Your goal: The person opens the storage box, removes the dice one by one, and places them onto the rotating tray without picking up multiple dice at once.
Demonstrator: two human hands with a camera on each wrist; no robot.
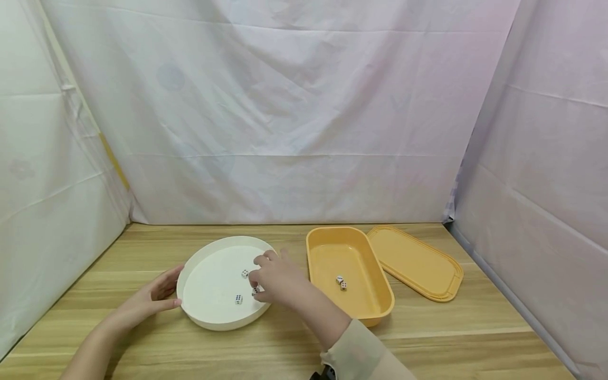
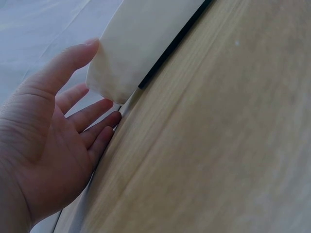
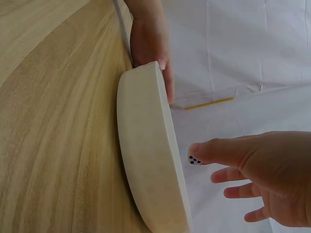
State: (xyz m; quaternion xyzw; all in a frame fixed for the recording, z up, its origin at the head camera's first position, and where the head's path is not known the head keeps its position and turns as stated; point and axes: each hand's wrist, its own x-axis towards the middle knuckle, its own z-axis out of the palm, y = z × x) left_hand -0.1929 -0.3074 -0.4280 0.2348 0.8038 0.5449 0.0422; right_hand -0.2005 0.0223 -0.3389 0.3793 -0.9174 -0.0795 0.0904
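While the right grip [image 1: 280, 279] pinches a die [image 3: 194, 160] over the white tray [image 1: 204, 285] and the left grip [image 1: 154, 295] rests relaxed against its rim, a weak pinch could let the die slip

Head view looks forward and down; both near, low wrist views share the white tray [image 3: 146, 145].
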